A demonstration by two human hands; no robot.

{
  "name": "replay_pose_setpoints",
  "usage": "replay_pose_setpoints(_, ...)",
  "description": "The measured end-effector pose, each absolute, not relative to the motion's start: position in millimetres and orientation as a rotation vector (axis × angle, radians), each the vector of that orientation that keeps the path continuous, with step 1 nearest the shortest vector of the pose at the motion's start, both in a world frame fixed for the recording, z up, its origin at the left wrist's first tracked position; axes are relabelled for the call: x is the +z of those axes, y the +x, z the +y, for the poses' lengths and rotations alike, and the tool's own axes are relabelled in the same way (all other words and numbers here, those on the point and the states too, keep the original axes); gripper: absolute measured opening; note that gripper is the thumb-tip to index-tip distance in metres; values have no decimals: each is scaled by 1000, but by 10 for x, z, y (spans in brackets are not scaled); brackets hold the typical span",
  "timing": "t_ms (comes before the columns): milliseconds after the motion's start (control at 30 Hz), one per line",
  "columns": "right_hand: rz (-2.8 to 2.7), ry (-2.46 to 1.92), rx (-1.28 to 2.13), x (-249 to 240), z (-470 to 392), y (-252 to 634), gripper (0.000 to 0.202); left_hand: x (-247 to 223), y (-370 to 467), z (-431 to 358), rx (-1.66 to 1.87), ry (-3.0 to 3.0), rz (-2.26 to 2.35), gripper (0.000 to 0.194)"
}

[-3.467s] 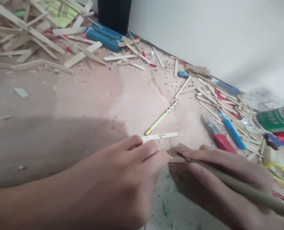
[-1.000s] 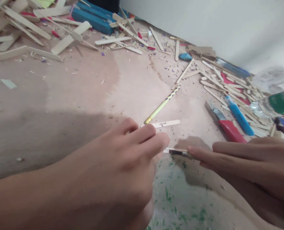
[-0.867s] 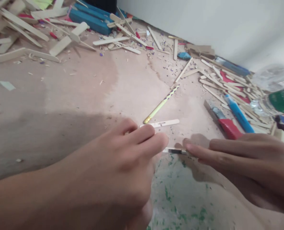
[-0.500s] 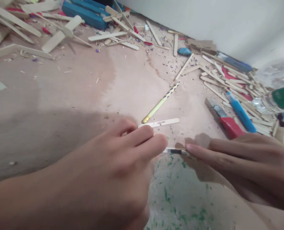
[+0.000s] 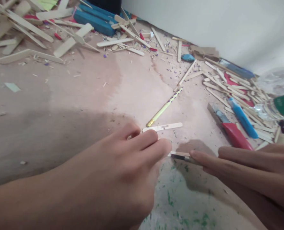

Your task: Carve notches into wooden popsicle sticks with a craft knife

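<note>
My right hand (image 5: 249,169) is closed round a craft knife (image 5: 188,158), its index finger stretched along the top. The dark, narrow blade points left and lies against a pale craft stick (image 5: 184,153). My left hand (image 5: 132,166), fingers curled, pins that stick to the table; most of the stick is hidden beneath the fingers. Just beyond my left knuckles lies another craft stick (image 5: 173,126) with a small cut in its middle. A yellow patterned pencil (image 5: 164,108) rests at a slant behind it, its gold end close to the stick.
Craft sticks (image 5: 228,84) lie heaped at the right, near a blue pen-like tube (image 5: 242,118), a red-handled tool (image 5: 235,135) and a clear bottle (image 5: 283,103) with a green label. More sticks (image 5: 29,28) and a blue block (image 5: 94,22) are at the back left. Shavings dot the table.
The view has shifted slightly, so everything sits a little lower and farther right. My right hand and the knife have drawn slightly to the right, and more of the blade shows.
</note>
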State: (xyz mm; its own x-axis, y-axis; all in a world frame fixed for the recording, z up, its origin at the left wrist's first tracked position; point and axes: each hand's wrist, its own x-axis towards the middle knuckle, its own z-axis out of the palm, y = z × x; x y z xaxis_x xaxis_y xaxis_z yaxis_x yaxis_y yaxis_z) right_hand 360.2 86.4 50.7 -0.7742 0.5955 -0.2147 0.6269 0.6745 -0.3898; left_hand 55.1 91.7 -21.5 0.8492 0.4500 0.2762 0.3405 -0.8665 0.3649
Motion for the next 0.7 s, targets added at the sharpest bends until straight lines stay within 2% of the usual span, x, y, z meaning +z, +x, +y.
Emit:
replay_pose_setpoints(233, 2761, 1049, -638, 522, 838, 3595, 76, -214, 563, 921, 527, 2696, 611, 12)
replay_pose_setpoints(433, 2764, 1186, -957, 363, 687, 3651, 81, -223, 561, 947, 492, 2736, 554, 12)
replay_pose_setpoints(600, 2852, 1338, -741, 175, 433, 3744, 74, -214, 565, 960, 511, 2676, 594, 18)
replay_pose_setpoints(700, 2897, 1262, -682, 146, 436, 3790, 70, -202, 564, 965, 518, 2682, 568, 21)
